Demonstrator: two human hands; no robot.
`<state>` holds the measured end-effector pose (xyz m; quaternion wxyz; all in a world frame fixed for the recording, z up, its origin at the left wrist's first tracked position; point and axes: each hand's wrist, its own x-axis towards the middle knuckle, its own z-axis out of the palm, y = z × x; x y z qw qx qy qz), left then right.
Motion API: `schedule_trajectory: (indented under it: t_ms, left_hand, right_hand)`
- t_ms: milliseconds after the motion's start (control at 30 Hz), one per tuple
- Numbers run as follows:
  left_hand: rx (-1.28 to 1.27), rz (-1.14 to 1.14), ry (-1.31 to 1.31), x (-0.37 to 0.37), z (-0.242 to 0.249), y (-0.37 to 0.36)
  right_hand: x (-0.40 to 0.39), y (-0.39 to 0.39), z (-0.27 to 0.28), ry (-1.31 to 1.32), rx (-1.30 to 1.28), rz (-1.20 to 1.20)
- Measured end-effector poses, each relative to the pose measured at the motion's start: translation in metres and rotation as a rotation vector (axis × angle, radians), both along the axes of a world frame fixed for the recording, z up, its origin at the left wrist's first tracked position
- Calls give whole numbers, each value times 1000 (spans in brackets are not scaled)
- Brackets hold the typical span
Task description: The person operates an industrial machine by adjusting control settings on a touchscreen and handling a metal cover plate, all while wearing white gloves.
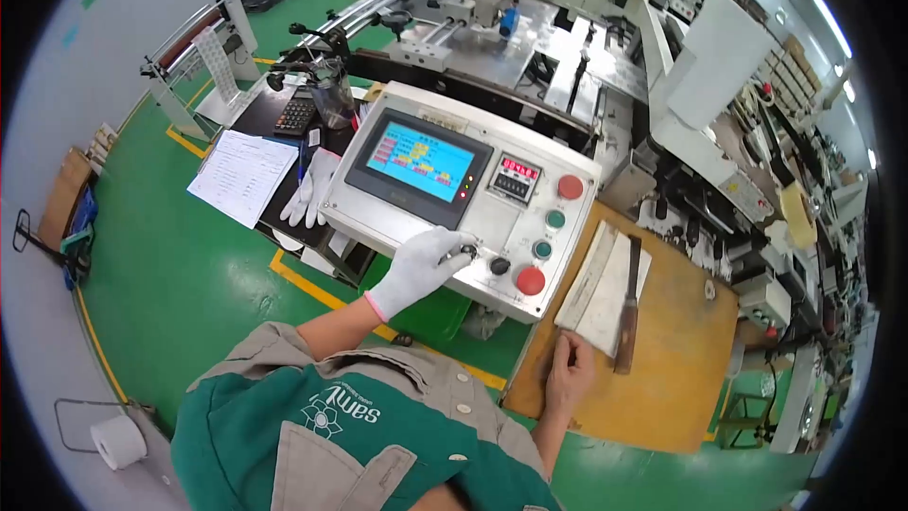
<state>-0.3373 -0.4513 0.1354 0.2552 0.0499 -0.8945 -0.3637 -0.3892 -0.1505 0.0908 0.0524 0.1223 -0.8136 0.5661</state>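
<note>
My left hand (pixel 416 270), in a white glove, has its thumb and fingers closed round a small black knob (pixel 468 251) on the control panel (pixel 378 227). Above that hand a touchscreen (pixel 416 159) is lit blue. My bare right hand (pixel 570 374) rests at the near side of a tan board (pixel 653 378), its fingers curled together. Those fingertips meet the lower end of a folded white cloth or paper pad (pixel 596 289); whether they grip anything is hidden. Beside the pad lies a long flat-bladed tool with a brown handle (pixel 625 336), apart from my hand.
The panel also carries red buttons (pixel 531 280), green buttons (pixel 542 250) and a red digital counter (pixel 518 170). Left of it lie a white glove (pixel 312 191), printed sheets (pixel 243 175) and a calculator (pixel 295 116). Machine beds (pixel 482 52) stand behind; more machinery is at right.
</note>
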Motion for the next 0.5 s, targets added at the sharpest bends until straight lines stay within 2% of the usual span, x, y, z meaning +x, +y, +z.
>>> schedule_trajectory:
  t_ms: [500]
  left_hand:
    - [-17,13,17,2,-3,-2]
  right_hand:
    - [2,-5,2,10,-60,-19]
